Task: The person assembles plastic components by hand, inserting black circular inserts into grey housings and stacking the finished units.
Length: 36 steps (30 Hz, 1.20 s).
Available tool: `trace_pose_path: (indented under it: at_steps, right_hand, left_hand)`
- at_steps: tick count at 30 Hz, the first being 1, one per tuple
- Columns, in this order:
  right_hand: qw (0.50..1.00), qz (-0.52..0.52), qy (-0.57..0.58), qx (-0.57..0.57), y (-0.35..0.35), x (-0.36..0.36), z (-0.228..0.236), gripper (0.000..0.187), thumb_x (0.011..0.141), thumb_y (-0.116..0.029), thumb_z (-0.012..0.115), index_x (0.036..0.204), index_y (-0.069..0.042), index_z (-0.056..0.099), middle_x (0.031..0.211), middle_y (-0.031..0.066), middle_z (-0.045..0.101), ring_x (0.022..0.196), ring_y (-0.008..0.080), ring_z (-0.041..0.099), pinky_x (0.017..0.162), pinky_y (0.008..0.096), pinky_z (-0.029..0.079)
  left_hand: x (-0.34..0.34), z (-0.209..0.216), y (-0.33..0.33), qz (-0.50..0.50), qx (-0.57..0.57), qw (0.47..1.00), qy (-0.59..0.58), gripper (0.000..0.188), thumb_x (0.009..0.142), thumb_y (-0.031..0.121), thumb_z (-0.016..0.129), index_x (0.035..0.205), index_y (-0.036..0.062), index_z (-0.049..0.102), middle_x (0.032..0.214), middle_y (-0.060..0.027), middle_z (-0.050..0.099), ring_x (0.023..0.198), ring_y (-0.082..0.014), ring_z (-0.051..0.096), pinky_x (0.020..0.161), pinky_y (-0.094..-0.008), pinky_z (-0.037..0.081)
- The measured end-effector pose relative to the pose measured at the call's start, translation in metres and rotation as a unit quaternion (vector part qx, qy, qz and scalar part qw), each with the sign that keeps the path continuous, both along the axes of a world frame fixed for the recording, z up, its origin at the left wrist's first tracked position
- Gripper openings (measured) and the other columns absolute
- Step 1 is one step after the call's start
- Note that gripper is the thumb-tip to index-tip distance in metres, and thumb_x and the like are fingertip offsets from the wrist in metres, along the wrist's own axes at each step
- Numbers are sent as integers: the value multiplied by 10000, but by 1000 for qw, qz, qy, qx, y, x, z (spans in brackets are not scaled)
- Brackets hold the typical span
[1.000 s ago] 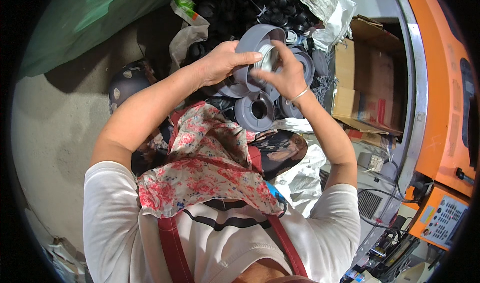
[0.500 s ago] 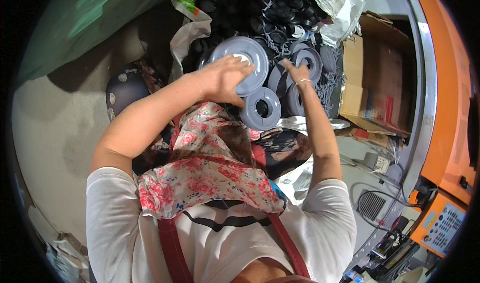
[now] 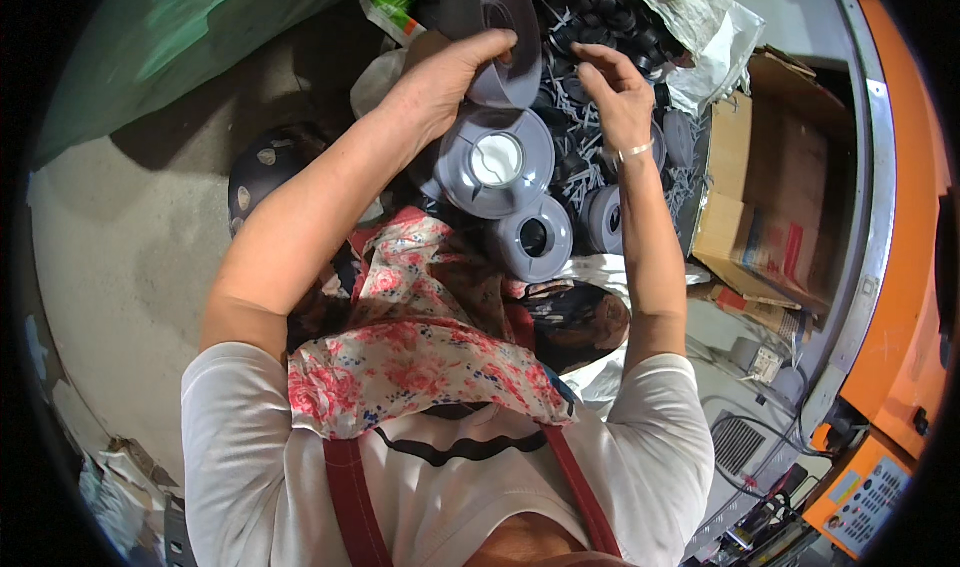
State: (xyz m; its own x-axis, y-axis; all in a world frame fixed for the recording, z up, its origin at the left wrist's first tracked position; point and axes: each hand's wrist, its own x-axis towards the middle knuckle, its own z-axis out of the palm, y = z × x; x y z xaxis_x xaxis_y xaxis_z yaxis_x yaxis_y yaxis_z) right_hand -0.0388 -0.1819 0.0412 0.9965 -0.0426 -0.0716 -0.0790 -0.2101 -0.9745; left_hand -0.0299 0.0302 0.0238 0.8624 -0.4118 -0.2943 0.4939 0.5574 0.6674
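My left hand [image 3: 445, 79] grips a translucent grey plastic dish [image 3: 515, 77] at its centre hole. The dish is tilted up on edge, and my fingers behind it are hidden. Below it lies a wide grey disc [image 3: 455, 187] with a round white centre [image 3: 496, 159]. A smaller grey ring [image 3: 505, 235] with a central hole is nearer to me. My right hand [image 3: 625, 107] hovers over the heap of black caps [image 3: 640, 42], thumb and forefinger apart, with nothing visible between them. Further grey rings [image 3: 600, 219] lie below that hand, partly covered by my forearm.
Thin grey plastic sprues [image 3: 685, 192] lie among the parts. White sacking [image 3: 670, 2] edges the heap. To the right are an open cardboard box [image 3: 775, 182] and an orange machine [image 3: 895, 297] with a button panel [image 3: 870, 507]. Green sheeting [image 3: 180, 37] hangs at the far left.
My left hand has moved up and away, and a grey dish is now tilted up in it. My right hand has left the grey rings and moved farther out over the black caps.
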Motion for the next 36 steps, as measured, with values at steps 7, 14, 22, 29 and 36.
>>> trace_pose_path:
  at_steps: [7,14,22,29,36]
  right_hand:
    - [757,294,78,-579,-76,-18,-138,598,648,-20,640,1199,-68,412,1144,185,491,1054,347,500,908,388,428]
    - [905,-85,-158,-386,-49,-3,-42,214,818,-188,591,912,1,623,786,188,605,750,328,601,694,362,476]
    - [959,13,-61,-276,18,-22,44,522,681,-351,747,1001,38,609,913,188,605,845,293,588,772,334,461]
    - [846,196,-59,-493,29,-50,74,834,508,-143,787,1246,-93,400,1081,203,431,1009,359,463,884,368,429]
    - [846,194,-151,-474,24,-71,66,798,561,-155,782,1255,-82,393,1094,208,462,1007,359,476,868,390,433]
  left_hand:
    - [0,8,-4,61,119,987,-92,354,760,288,709,966,19,608,877,-45,612,832,-128,564,805,-267,437]
    - [2,-6,-7,17,105,989,-102,420,797,335,670,1037,7,565,921,-60,601,826,-135,571,769,-273,471]
    - [-14,9,-12,-100,-151,982,-48,413,836,295,633,1083,-18,526,936,-78,611,837,-138,615,735,-290,541]
    - [-20,6,-3,-185,-60,976,-96,380,815,295,649,1041,3,560,934,-51,601,776,-101,608,641,-232,520]
    - [-30,2,-4,-213,-135,965,-71,366,822,243,647,1075,4,532,957,-60,600,808,-118,611,691,-260,538]
